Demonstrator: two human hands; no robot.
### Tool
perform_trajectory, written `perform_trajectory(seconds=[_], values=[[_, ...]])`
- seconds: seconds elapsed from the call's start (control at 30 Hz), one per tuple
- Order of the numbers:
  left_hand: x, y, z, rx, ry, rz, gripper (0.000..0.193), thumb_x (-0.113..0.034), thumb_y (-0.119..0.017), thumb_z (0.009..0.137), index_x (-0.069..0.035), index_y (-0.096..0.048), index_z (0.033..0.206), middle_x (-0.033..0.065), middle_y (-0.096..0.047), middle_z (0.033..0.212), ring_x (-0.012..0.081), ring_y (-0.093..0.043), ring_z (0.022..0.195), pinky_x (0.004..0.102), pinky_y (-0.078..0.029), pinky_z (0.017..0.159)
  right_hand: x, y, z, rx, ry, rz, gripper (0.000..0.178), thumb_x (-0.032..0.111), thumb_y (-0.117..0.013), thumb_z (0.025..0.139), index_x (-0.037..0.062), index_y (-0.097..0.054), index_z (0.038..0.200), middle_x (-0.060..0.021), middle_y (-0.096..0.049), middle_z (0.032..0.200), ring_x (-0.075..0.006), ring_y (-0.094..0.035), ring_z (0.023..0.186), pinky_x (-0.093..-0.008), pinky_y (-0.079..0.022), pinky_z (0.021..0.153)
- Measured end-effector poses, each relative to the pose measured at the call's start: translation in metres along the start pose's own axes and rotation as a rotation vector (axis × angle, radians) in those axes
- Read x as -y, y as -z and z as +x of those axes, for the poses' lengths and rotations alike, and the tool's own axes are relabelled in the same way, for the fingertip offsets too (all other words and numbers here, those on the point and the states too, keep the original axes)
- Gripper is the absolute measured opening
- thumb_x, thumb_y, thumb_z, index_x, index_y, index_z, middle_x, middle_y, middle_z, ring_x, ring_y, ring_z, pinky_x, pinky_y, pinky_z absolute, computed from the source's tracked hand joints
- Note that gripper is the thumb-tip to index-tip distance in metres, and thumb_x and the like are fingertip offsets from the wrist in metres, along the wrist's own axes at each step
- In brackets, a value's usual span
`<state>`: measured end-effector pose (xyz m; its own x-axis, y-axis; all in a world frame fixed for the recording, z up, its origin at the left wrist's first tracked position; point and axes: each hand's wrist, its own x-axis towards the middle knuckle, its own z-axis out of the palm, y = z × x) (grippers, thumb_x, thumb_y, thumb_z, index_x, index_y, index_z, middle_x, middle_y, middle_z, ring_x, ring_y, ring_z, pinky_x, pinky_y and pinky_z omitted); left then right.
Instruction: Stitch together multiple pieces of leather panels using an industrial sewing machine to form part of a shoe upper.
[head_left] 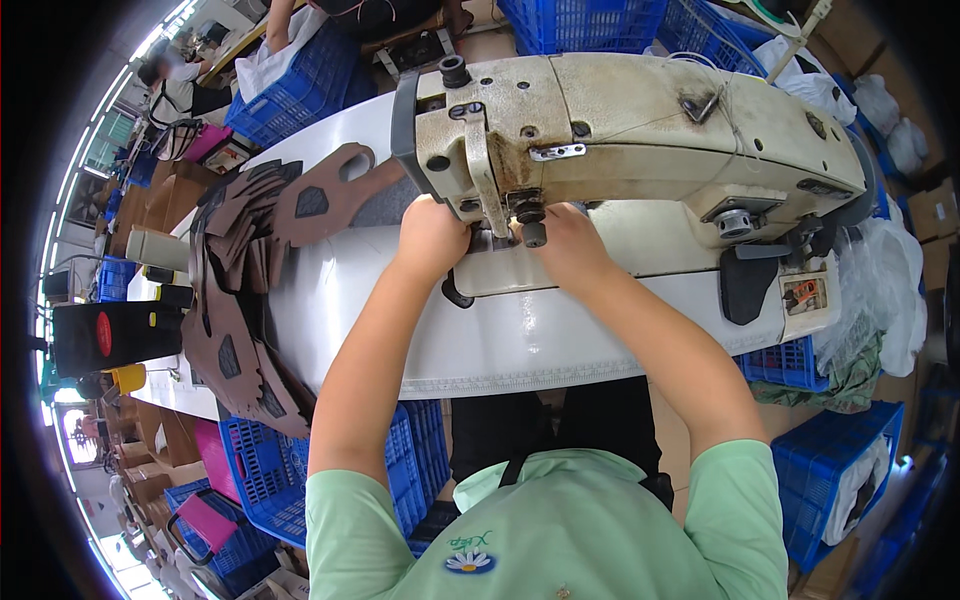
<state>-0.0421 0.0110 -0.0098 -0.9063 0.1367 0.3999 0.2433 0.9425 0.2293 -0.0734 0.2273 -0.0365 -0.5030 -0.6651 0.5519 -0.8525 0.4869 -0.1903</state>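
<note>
White tabletop (500, 345): room before you
Brown pieces (240, 250): left edge
Hands (433, 235) (570, 245) at sewing machine (640, 110): can't tell finger spread, hold

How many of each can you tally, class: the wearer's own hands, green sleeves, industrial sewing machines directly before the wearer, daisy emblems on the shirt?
Left hand and right hand: 2
Green sleeves: 2
Industrial sewing machine: 1
Daisy emblem: 1
Total: 6
</note>
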Motion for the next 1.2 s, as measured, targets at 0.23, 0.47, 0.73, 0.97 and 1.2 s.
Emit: perform_trajectory(seconds=[0.23,0.47,0.73,0.97,1.2], values=[[0.0033,-0.0025,-0.0022,-0.011,0.0,0.003,0.013,-0.002,-0.063,0.069,-0.005,-0.069,0.08,0.0168,-0.067,0.079,0.0391,-0.065,0.077,0.0476,-0.053,0.068,0.0019,0.0016,0.0012,0.021,-0.019,-0.005,0.006,0.009,-0.064,0.073,0.0037,-0.067,0.075,-0.0079,-0.062,0.091,-0.026,-0.062,0.095,-0.0391,-0.053,0.083],[0.0028,-0.0029,-0.0014,0.001,0.03,-0.01,0.013,-0.001,-0.062,0.069,-0.005,-0.069,0.079,0.0169,-0.067,0.08,0.039,-0.065,0.078,0.0481,-0.053,0.068,0.002,0.0014,0.0009,-0.032,-0.008,-0.013,0.005,0.008,-0.065,0.073,0.0032,-0.066,0.074,-0.0081,-0.062,0.09,-0.0258,-0.062,0.092,-0.0382,-0.054,0.079],[0.0056,-0.0036,-0.0022,-0.004,-0.002,0.001,0.014,-0.001,-0.062,0.07,-0.006,-0.069,0.08,0.0165,-0.068,0.08,0.039,-0.065,0.078,0.048,-0.053,0.069,0.0039,0.0019,0.0014,-0.071,-0.035,0.005,0.004,0.008,-0.065,0.072,0.0038,-0.064,0.072,-0.0078,-0.06,0.087,-0.0258,-0.062,0.091,-0.0378,-0.054,0.078],[0.0065,-0.0057,-0.0023,0.002,-0.021,0.01,0.014,-0.002,-0.062,0.069,-0.006,-0.069,0.081,0.0167,-0.068,0.082,0.0389,-0.065,0.079,0.0478,-0.053,0.069,0.0005,0.001,0.0,-0.045,-0.009,-0.009,0.005,0.008,-0.065,0.072,0.0037,-0.064,0.073,-0.0078,-0.06,0.088,-0.0258,-0.062,0.091,-0.038,-0.054,0.078],[0.0061,-0.0031,-0.0033,0.01,0.019,0.025,0.014,-0.002,-0.063,0.07,-0.007,-0.069,0.081,0.0159,-0.068,0.081,0.0383,-0.065,0.078,0.0475,-0.053,0.068,0.0025,0.0047,0.0019,-0.003,-0.003,0.021,0.006,0.01,-0.065,0.074,0.0041,-0.065,0.076,-0.0083,-0.061,0.09,-0.0263,-0.062,0.093,-0.0382,-0.054,0.079]])
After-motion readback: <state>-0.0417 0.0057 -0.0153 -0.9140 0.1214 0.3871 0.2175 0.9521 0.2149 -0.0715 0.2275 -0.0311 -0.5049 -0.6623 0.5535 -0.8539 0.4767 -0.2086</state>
